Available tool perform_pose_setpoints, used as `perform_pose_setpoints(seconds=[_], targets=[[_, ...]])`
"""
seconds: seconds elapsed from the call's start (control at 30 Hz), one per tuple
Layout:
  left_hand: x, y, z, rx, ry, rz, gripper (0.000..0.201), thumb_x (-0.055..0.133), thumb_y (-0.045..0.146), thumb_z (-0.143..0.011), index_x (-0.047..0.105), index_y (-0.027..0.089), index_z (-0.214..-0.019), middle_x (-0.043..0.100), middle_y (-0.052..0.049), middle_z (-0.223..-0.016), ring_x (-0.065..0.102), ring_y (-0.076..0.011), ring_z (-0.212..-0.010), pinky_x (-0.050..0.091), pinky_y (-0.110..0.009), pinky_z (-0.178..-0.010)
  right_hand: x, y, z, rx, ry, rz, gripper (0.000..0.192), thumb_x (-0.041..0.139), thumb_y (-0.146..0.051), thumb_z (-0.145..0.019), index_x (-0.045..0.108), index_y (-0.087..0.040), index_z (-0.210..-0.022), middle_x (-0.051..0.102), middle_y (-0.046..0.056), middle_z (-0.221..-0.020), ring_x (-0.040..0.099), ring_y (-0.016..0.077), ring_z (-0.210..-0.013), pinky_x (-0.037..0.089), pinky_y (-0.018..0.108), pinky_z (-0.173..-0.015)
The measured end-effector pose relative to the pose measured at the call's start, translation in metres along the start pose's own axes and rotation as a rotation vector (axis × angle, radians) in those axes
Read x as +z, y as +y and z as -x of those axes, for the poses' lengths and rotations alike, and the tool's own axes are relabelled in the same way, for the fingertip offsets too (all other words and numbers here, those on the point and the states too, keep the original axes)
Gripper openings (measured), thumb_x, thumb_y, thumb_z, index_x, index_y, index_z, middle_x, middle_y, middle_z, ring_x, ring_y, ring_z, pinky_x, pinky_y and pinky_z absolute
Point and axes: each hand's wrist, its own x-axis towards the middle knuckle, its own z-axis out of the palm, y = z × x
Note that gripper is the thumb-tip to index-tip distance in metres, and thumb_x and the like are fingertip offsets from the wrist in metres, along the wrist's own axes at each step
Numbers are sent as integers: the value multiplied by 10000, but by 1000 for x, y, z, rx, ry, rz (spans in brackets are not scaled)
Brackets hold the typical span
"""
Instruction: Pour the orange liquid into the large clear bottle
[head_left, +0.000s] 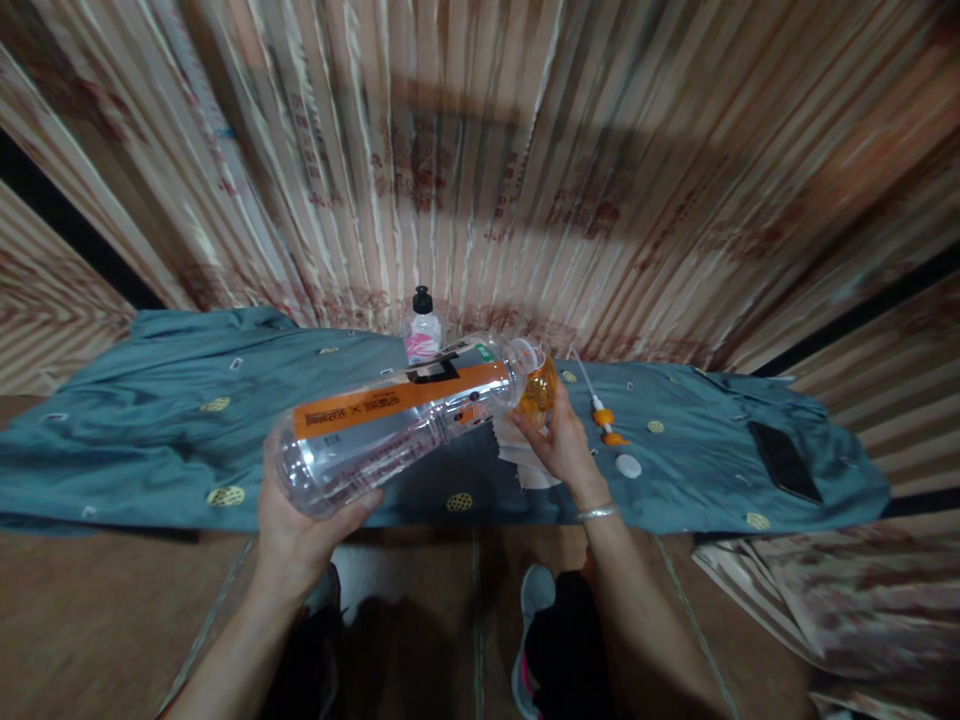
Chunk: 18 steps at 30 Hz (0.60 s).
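Fingers of the left hand [304, 540] hold the big bottle [401, 420] tipped above the desk [165, 420], its mouth at the orange bottle [537, 392]. Fingers of the right hand [566, 445] hold that one. Next lie the pump [603, 418], cap [628, 466] and phone [784, 462].

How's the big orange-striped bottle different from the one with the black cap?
The striped bottle is tilted in the left hand; the capped bottle stands upright on the cloth. The striped bottle looks bigger, with an orange band; the capped bottle looks smaller, with pink on it. Both have coloured markings.
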Motion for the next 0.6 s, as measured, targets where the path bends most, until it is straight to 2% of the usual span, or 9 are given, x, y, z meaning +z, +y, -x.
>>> perform_pose_setpoints(seconds=[0.1,0.27,0.43,0.6], targets=[[2,-1,1,-29,-13,40,1201,1160,417,-438,649,181,-1499,787,-194,-1491,757,-481,-1404,661,-611,-1176,0,0,0,5,5,3,959,767,-660,-1065,383,-195,-1811,664,265,-1701,683,421,-1575,590,654,-1291],[2,-3,2,-33,11,44,1212,1167,415,-415,672,181,-1496,760,-186,-1538,712,-492,-1476,624,-604,-1229,-2,1,0,23,-4,4,962,767,-668,-1060,392,-176,-1796,673,276,-1688,699,426,-1556,600,656,-1279],[0,-7,1,-27,14,48,1237,1176,382,-410,658,161,-1511,760,-185,-1518,721,-479,-1460,613,-619,-1241,-2,2,0,23,-1,12,958,777,-668,-1051,413,-164,-1781,685,279,-1671,709,426,-1545,610,649,-1272],[9,-2,6,-77,22,43,1226,1167,441,-406,657,207,-1496,753,-171,-1511,710,-491,-1460,588,-652,-1259,-1,2,0,7,23,19,930,757,-659,-1066,412,-174,-1780,679,268,-1684,700,416,-1556,612,644,-1270]])
